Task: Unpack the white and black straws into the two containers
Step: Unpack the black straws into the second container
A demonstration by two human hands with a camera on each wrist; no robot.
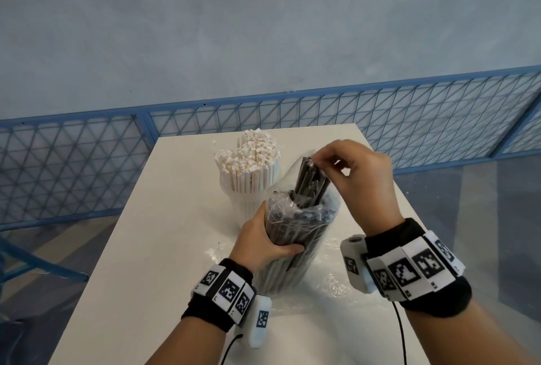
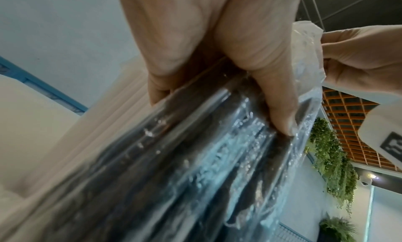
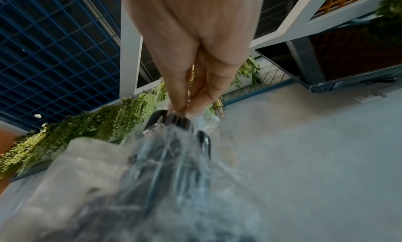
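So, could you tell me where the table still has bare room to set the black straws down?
The near-left of the table, between its left edge and the left hand, is bare. So is the strip left of the white straws. The middle is crowded: black straws, right hand and loose plastic wrap to the right.

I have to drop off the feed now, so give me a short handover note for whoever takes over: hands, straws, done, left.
Left hand: grips the wrapped bundle of black straws around its middle, upright on the white table.
Right hand: pinches the tops of a few black straws pulled part-way out of the clear plastic wrap.
Done: white straws stand in the white container behind the bundle.
Left: get the black straws out of the wrap and into a second container, which I cannot see clearly.
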